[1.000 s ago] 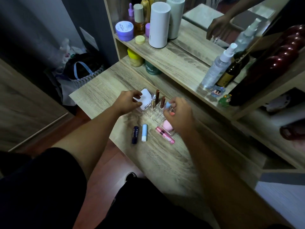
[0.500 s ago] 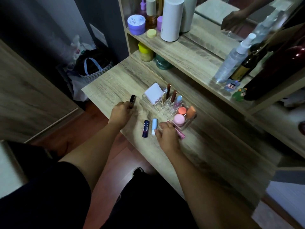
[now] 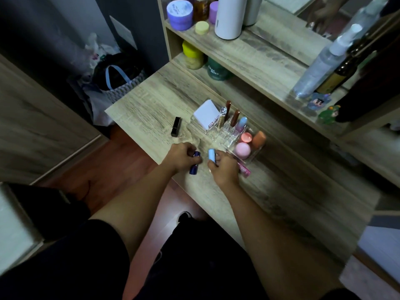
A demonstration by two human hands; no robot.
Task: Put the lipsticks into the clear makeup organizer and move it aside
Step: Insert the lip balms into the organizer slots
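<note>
**Blue on blue: a lipstick in each hand**

Pale-blue plastic pokes up between the fingers of the right hand (image 3: 224,167), which are closed around a light blue lipstick (image 3: 211,155) with its cap end showing above the knuckles. Just to the left of it, the left hand (image 3: 180,156) is curled over a dark blue lipstick (image 3: 194,164); its lower end juts out below the fingers, low over the wood-grain tabletop (image 3: 147,105), though whether it has left the wood I cannot tell. Taking one in each hand looks like a way to fill two slots in one trip.

Directly beyond both sets of fingers stands the clear makeup organizer (image 3: 229,135), close enough that the reach is short. Its small upright cells already hold a few tubes standing on end, among them a blue-and-pink lipstick (image 3: 241,124), which is probably why the hands grip their tubes by the middle: an end has to go down into a cell. Sponges (image 3: 243,150) fill the compartment nearest the right hand, and a white card (image 3: 205,114) leans in the far-left one.

Two pieces wait loose: a black lipstick (image 3: 175,126) lying well beyond the left fingers, and a pink tube (image 3: 244,168) half hidden just right of the right hand. I'd judge the loading roughly half done, the shifting aside not yet begun.
</note>
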